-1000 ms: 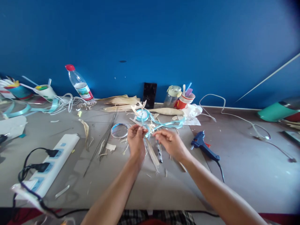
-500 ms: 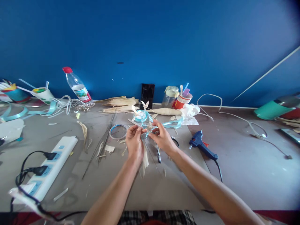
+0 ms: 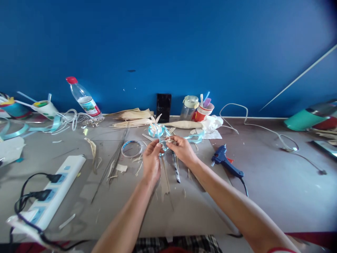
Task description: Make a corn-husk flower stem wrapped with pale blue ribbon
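Near the middle of the table, my left hand [image 3: 152,158] pinches the thin stem of a pale dried-husk flower [image 3: 156,121], whose petals point away from me. My right hand [image 3: 183,150] is closed beside it, thumb and fingertips pinching light-blue ribbon at the stem; a small pale strip shows there too. Loose light-blue ribbon [image 3: 197,137] lies beyond my right hand. Behind the flower sits a light-blue ribbon roll [image 3: 153,133], partly covered by it. Below my hands lie a pen [image 3: 176,171] and husk scraps. My fingers hide the exact grip points.
A blue glue gun [image 3: 226,162] lies to the right, its cord running toward me. Left are a tape roll [image 3: 123,150], thin wires [image 3: 115,160] and a power strip [image 3: 59,189]. A bottle [image 3: 88,103], husks [image 3: 134,115], a jar [image 3: 188,109] and cups [image 3: 204,114] stand or lie along the wall.
The flower has shifted slightly left and tilts differently. My right hand's fingers have drawn in closer together at the stem. The whole view has moved a little.
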### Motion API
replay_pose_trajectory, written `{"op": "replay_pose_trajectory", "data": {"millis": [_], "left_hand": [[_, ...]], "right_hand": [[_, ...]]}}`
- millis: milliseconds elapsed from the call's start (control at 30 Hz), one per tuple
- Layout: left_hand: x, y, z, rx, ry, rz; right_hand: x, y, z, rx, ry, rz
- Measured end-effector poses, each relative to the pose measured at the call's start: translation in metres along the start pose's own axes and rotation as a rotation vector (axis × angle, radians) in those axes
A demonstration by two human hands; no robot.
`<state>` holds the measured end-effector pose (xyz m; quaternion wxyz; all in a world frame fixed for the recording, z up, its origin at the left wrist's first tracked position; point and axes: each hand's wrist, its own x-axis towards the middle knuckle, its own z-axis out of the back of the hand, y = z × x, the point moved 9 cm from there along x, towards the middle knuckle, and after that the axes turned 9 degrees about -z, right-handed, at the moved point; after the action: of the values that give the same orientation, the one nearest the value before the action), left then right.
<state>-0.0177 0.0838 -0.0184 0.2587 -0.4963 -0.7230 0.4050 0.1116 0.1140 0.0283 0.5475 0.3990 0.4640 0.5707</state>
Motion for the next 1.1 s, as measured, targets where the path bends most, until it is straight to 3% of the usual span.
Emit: {"op": "replay_pose_trajectory", "data": {"millis": [333, 500, 633, 900, 1100], "left_hand": [[-0.002, 0.011, -0.009, -0.089, 0.089, 0.130], [-0.004, 0.016, -0.009, -0.185, 0.047, 0.212], [-0.006, 0.017, -0.010, -0.221, 0.038, 0.256], [-0.007, 0.012, -0.017, -0.193, 0.137, 0.199], [-0.005, 0.005, -0.018, -0.187, 0.168, 0.109]], "right_hand": [[-0.001, -0.022, -0.010, 0.306, 0.096, -0.168], [-0.005, -0.012, -0.020, 0.428, 0.184, -0.108], [-0.004, -0.023, -0.021, 0.452, 0.151, -0.163], [-0.001, -0.029, -0.031, 0.635, 0.291, -0.313], [0.004, -0.038, -0.036, 0.625, 0.404, -0.417]]}}
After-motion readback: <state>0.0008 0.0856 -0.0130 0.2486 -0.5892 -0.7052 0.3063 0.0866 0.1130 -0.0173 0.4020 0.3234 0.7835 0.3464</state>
